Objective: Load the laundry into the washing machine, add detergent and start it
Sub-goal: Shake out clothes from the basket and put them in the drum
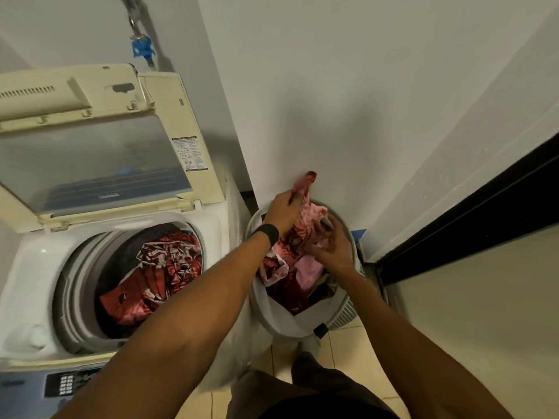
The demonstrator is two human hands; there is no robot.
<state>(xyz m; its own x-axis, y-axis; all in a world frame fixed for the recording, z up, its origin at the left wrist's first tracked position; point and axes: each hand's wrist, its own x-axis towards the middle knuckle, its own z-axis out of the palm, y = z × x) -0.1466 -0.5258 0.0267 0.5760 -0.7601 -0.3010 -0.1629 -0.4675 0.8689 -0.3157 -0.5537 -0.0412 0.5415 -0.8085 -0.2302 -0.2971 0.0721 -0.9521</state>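
A top-loading washing machine (pixel 36 267) stands at the left with its lid (pixel 90 152) raised. Red patterned laundry (pixel 157 276) lies in its drum. To its right a white laundry basket (pixel 302 325) holds red and pink clothes (pixel 305 267). My left hand (pixel 281 211) grips a red and pink garment (pixel 305 184) and holds it up above the basket. My right hand (pixel 332 246) reaches into the basket and holds the pink cloth there.
The machine's control panel (pixel 69 382) is at the bottom left. A white wall rises right behind the basket, and a dark door frame (pixel 469 225) runs along the right. A tap with a blue fitting (pixel 142 46) hangs above the machine. Tiled floor lies below.
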